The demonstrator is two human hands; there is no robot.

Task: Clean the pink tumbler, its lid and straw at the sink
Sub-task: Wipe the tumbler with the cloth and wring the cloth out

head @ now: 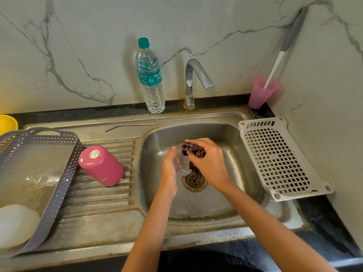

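- While both hands work low inside the sink (246, 173), the left hand (170, 163) has its fingers curled round the clear lid (181, 164), holding it just above the drain (194, 181).
- The right hand (208, 160) grips a dark maroon scrubber (191, 149), fingers bunched tight on it, and presses it against the lid.
- The pink tumbler (102, 165) stands base up on the ribbed drainboard, left of the basin and just beside the grey basket (64, 173).
- The metal straw (131, 126) lies flat on the ledge behind the drainboard, well apart from the tumbler.
- The tap (191, 83) stands behind the basin, with a water bottle (150, 77) to its left.
- A white basket (279, 158) sits on the right rim, and a pink cup (262, 93) in the corner holds a brush.
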